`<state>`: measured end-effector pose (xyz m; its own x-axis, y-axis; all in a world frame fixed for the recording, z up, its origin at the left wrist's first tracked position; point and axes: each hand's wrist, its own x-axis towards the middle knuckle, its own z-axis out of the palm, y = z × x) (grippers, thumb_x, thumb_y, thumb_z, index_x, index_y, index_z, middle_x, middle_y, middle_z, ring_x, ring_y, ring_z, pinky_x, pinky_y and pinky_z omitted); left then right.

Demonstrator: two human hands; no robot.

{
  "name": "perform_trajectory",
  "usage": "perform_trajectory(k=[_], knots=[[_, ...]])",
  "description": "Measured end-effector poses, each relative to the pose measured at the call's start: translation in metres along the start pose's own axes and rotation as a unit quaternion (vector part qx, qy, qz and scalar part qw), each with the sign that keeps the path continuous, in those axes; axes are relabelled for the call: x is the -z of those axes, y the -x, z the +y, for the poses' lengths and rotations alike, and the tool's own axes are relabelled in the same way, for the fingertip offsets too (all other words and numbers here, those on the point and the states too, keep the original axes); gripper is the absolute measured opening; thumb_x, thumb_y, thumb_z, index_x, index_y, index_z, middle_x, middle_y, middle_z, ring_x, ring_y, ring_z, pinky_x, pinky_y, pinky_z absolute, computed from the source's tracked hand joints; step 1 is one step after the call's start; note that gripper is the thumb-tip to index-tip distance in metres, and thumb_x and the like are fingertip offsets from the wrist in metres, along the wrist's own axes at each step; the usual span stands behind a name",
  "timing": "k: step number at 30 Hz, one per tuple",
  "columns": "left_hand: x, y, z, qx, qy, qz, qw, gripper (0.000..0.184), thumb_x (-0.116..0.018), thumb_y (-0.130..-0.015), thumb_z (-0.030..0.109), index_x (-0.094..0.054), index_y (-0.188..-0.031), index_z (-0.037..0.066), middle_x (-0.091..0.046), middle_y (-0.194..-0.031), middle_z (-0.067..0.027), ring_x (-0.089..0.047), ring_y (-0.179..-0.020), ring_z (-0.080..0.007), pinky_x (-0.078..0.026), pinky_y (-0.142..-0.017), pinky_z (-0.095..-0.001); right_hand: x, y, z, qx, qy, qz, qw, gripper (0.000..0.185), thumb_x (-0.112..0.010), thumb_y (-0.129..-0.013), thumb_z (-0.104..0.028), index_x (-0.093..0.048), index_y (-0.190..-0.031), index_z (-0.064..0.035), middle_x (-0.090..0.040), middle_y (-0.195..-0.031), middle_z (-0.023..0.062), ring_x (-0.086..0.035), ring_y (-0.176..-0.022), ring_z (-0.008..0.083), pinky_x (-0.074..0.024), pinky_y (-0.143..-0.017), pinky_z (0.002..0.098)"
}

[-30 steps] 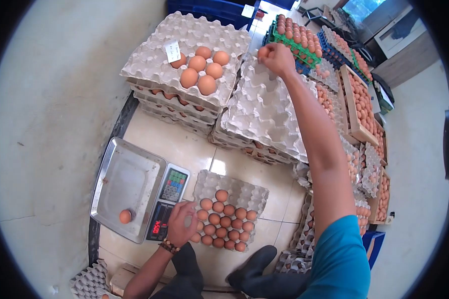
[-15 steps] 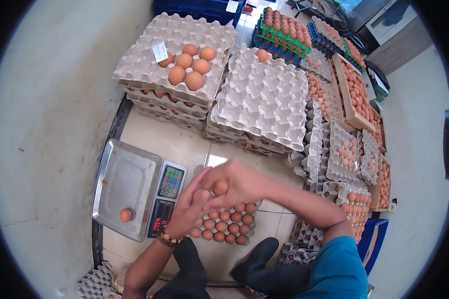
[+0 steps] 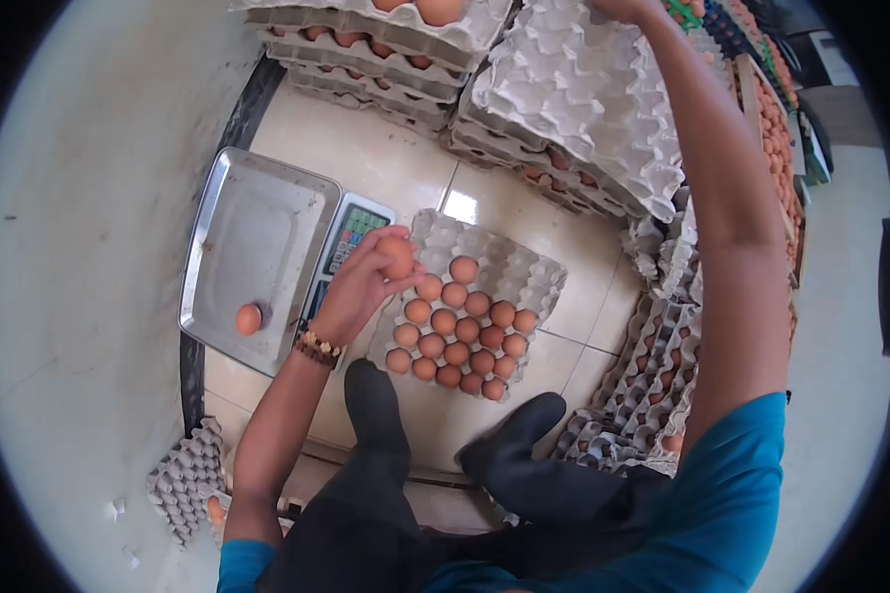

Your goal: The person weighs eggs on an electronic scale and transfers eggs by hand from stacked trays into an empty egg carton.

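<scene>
My left hand [image 3: 356, 295] is closed around a brown egg [image 3: 397, 258], held up between the scale and a grey egg tray [image 3: 509, 259]. Brown eggs fill the near rows of that tray, while its far cups hold none. My right hand [image 3: 623, 8] reaches to the top edge of view, over the grey pulp trays [image 3: 578, 89] stacked at the back. Its fingers are mostly cut off, so what it holds does not show. To the left, a single egg [image 3: 248, 319] lies in the metal pan [image 3: 257, 222] of a digital scale [image 3: 359, 225].
Another stack of egg-filled trays [image 3: 366, 54] stands at the back left. More tray stacks [image 3: 643, 366] line the right side, with a wooden crate of eggs [image 3: 776, 128] behind. Empty trays [image 3: 183, 484] lie at lower left. My boots [image 3: 376, 400] are close to the near tray.
My hands, together over the tray before, are now apart. The right has swung far up to the back stack; the left stays near the scale with an egg. The view has tilted down.
</scene>
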<state>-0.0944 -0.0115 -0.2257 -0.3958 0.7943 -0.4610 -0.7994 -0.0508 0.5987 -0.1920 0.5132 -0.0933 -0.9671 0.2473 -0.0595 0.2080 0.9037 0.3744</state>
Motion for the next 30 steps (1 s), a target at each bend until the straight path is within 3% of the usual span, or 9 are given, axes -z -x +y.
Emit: perform_trajectory(k=[2,5,8,11,15,17,20,25,30], knots=[[-0.006,-0.006,-0.001,-0.006,0.012,-0.012,1.000,0.040,-0.047,-0.105,0.015,-0.041,-0.143,0.003,-0.053,-0.130,-0.0172,-0.058,-0.118,-0.0286,-0.048,-0.104,-0.0405,-0.011,0.006,0.002,-0.147,-0.246,0.129,0.949,0.032,-0.071,-0.070,-0.033,-0.075,-0.080,-0.0029,-0.073,-0.083,0.0201,-0.070,-0.075,0.0320,-0.0545,-0.073,0.0425],[-0.009,-0.019,-0.001,0.035,0.048,-0.048,0.997,0.042,-0.047,-0.105,0.015,-0.040,-0.145,0.003,-0.052,-0.136,-0.0175,-0.056,-0.124,-0.0281,-0.045,-0.109,-0.0402,-0.010,0.021,-0.003,-0.126,-0.240,0.258,0.927,0.031,-0.073,-0.072,-0.030,-0.075,-0.081,-0.0003,-0.072,-0.077,0.0167,-0.069,-0.070,0.0267,-0.0538,-0.068,0.0381],[-0.002,-0.028,-0.015,0.037,0.059,-0.081,0.994,0.046,-0.054,-0.104,0.017,-0.041,-0.146,0.001,-0.052,-0.139,-0.0159,-0.052,-0.131,-0.0263,-0.042,-0.113,-0.0404,0.004,0.049,-0.009,-0.122,-0.420,0.356,0.826,0.025,-0.075,-0.072,-0.023,-0.077,-0.080,-0.0004,-0.071,-0.072,0.0099,-0.066,-0.068,0.0192,-0.0520,-0.064,0.0335],[-0.006,-0.031,-0.024,0.013,-0.023,-0.060,0.998,0.047,-0.057,-0.101,0.009,-0.042,-0.146,0.002,-0.050,-0.143,-0.0159,-0.051,-0.131,-0.0216,-0.043,-0.110,-0.0363,0.069,0.126,-0.064,-0.217,-0.615,0.263,0.711,0.024,-0.079,-0.080,-0.026,-0.079,-0.094,-0.0062,-0.071,-0.077,0.0077,-0.063,-0.066,0.0142,-0.0516,-0.065,0.0316],[-0.006,-0.039,-0.040,-0.004,-0.114,-0.004,0.993,0.042,-0.064,-0.097,0.007,-0.054,-0.137,0.003,-0.058,-0.134,-0.0125,-0.061,-0.116,-0.0185,-0.050,-0.100,-0.0324,0.075,0.263,-0.147,-0.150,-0.720,0.038,0.676,0.040,-0.083,-0.077,-0.032,-0.076,-0.103,-0.0018,-0.073,-0.084,0.0046,-0.066,-0.072,0.0100,-0.0531,-0.066,0.0258],[0.000,-0.046,-0.055,-0.036,-0.233,0.009,0.972,0.039,-0.068,-0.093,0.009,-0.060,-0.131,0.003,-0.064,-0.123,-0.0109,-0.065,-0.105,-0.0187,-0.053,-0.095,-0.0311,0.027,0.312,-0.196,-0.087,-0.726,-0.023,0.682,0.047,-0.090,-0.070,-0.023,-0.074,-0.107,0.0006,-0.074,-0.095,0.0067,-0.067,-0.081,0.0109,-0.0570,-0.075,0.0291],[0.007,-0.047,-0.081,-0.215,-0.535,0.063,0.814,0.041,-0.075,-0.086,0.010,-0.064,-0.124,0.002,-0.066,-0.107,-0.0105,-0.069,-0.093,-0.0212,-0.055,-0.089,-0.0306,-0.047,0.363,-0.255,-0.177,-0.645,-0.027,0.743,0.048,-0.088,-0.072,-0.025,-0.070,-0.108,0.0017,-0.075,-0.091,0.0132,-0.071,-0.081,0.0230,-0.0564,-0.076,0.0351],[-0.005,-0.039,-0.093,-0.230,-0.621,0.083,0.745,0.047,-0.072,-0.078,0.002,-0.064,-0.124,0.005,-0.052,-0.117,-0.0179,-0.059,-0.107,-0.0366,-0.050,-0.094,-0.0433,-0.075,0.379,-0.287,-0.237,-0.545,-0.077,0.801,0.045,-0.083,-0.075,-0.021,-0.066,-0.114,-0.0069,-0.072,-0.093,0.0189,-0.070,-0.083,0.0374,-0.0559,-0.074,0.0434],[0.009,-0.033,-0.084,-0.251,-0.698,0.033,0.669,0.049,-0.069,-0.084,0.015,-0.060,-0.132,0.007,-0.051,-0.124,-0.0208,-0.059,-0.110,-0.0375,-0.049,-0.096,-0.0438,-0.105,0.384,-0.299,-0.205,-0.530,0.034,0.822,0.031,-0.081,-0.078,-0.023,-0.070,-0.106,-0.0119,-0.073,-0.088,0.0140,-0.069,-0.074,0.0325,-0.0551,-0.071,0.0423]])
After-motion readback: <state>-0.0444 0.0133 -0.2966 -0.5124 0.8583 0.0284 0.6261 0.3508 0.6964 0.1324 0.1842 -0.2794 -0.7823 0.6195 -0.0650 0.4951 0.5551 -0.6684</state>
